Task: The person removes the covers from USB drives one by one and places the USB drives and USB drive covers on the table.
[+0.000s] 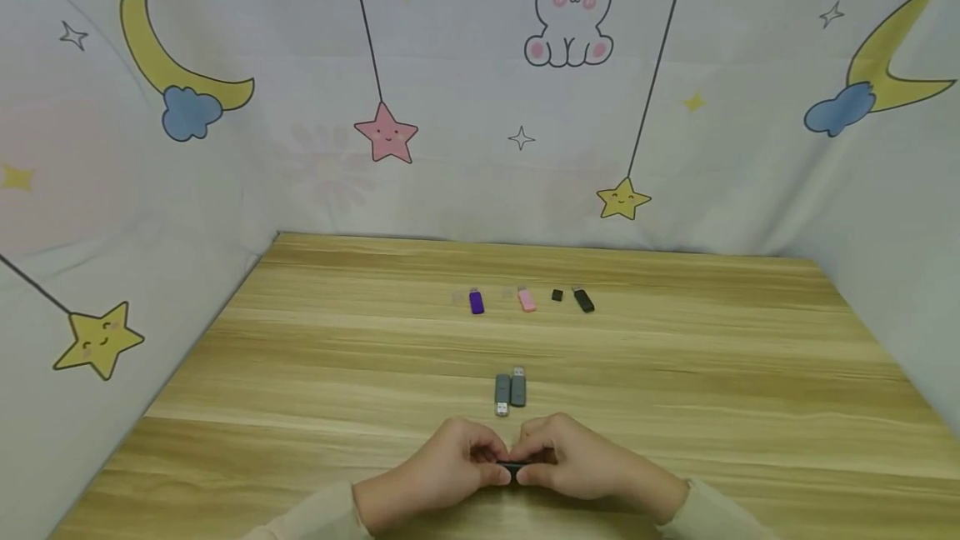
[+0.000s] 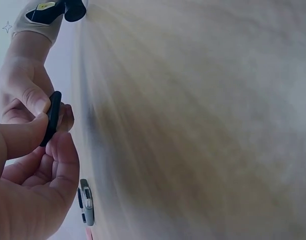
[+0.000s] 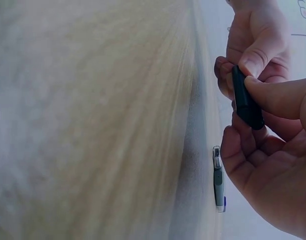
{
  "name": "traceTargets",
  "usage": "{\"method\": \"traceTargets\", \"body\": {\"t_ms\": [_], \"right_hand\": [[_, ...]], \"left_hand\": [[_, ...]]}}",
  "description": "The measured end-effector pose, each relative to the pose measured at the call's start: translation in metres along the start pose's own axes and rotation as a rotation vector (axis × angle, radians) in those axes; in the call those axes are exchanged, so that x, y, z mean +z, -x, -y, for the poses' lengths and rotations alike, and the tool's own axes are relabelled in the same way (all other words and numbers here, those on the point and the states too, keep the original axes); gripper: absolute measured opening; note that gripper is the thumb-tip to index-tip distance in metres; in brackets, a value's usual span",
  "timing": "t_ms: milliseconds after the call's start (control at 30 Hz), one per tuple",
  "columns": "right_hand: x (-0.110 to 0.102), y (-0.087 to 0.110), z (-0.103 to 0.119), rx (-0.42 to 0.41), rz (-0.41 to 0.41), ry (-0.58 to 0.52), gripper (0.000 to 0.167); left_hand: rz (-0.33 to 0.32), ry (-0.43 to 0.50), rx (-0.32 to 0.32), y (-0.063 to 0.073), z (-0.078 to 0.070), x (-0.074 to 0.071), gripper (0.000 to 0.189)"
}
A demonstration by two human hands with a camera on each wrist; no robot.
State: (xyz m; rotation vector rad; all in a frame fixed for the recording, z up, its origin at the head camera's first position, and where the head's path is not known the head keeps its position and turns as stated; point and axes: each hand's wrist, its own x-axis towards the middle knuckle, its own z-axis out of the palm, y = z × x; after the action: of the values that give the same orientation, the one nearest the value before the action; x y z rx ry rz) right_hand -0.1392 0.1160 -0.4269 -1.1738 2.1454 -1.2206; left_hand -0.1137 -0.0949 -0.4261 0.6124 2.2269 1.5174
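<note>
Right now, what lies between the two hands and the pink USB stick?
A grey USB stick and a second grey stick lie there side by side, seen in the head view.

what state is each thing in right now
held black item, pinched, capped or not unclear
left hand, pinching
right hand, pinching
left gray stick, connector showing
right gray stick, connector showing
purple stick, connector showing
pink stick, connector showing
far black stick, uncapped

Two flash drives [image 1: 502,390] lie behind the held stick [image 3: 247,103]; three others [image 1: 477,302] lie farther back.
</note>
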Motion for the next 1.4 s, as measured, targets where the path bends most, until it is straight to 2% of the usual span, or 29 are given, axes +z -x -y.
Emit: {"method": "traceTargets", "body": {"t_ms": [633,900,1133,1400], "right_hand": [[0.0013,0.0011,-0.0014,0.008,-0.007,-0.044,0.021],[0.0001,0.0001,0.0021,-0.031,-0.016,-0.018,0.021],[-0.0005,-0.0006,0.0017,-0.011,-0.011,-0.032,0.021],[-0.0020,-0.0015,0.0013,-0.015,-0.016,0.015,0.018]], "left_hand": [[0.009,0.047,-0.039,-0.0005,-0.0018,-0.0021,0.003],[0.013,0.062,-0.049,-0.0025,0.0005,-0.0024,0.006],[0.014,0.063,-0.050,-0.0043,0.0015,-0.0034,0.005],[0.006,0.047,-0.042,-0.0040,0.0012,-0.0056,0.004]]}}
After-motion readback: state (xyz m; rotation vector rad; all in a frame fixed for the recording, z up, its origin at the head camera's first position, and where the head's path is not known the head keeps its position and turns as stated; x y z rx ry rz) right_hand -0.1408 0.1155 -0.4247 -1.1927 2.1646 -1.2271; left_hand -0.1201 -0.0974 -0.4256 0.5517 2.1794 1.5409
